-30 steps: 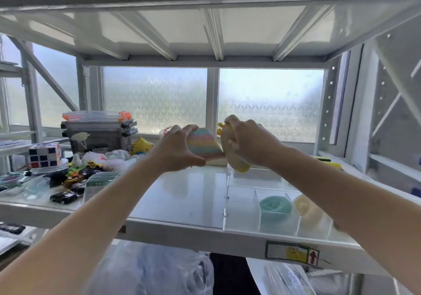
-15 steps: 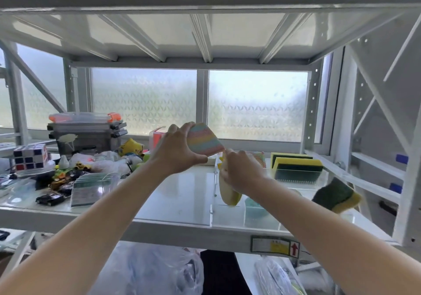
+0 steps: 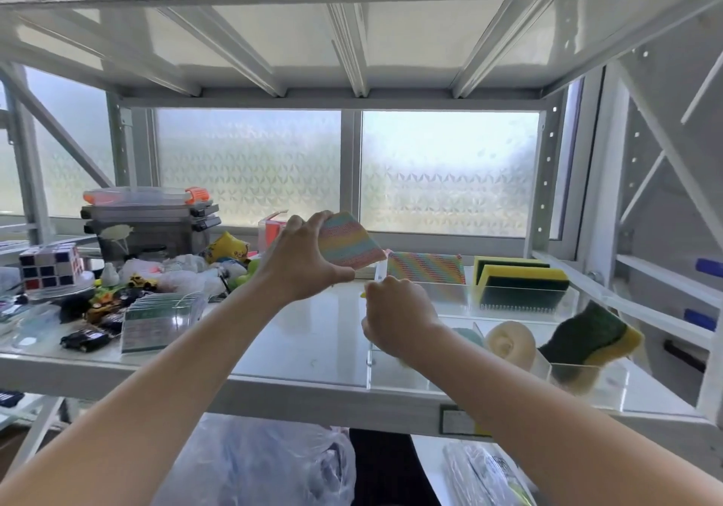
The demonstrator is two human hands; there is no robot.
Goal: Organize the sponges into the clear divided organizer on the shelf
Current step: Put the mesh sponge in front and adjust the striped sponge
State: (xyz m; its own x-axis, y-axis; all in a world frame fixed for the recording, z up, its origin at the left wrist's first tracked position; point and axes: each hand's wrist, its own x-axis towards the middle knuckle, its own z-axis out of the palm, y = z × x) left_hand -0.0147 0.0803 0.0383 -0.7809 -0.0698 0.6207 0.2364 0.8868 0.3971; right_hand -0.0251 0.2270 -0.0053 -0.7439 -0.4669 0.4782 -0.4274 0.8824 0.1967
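Sponges: one striped pastel sponge (image 3: 348,245) pinched in my left hand (image 3: 303,263); my right hand (image 3: 399,316) is closed low over the clear organizer (image 3: 563,378), its contents unclear. Two green-yellow scrubbers (image 3: 516,278) stand far right.

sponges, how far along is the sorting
Mostly done: a striped sponge, yellow-green scrubbers, a cream sponge and a green scourer sit in the organizer. The right hand reaches into a front compartment. The left hand holds the rainbow sponge, unplaced.
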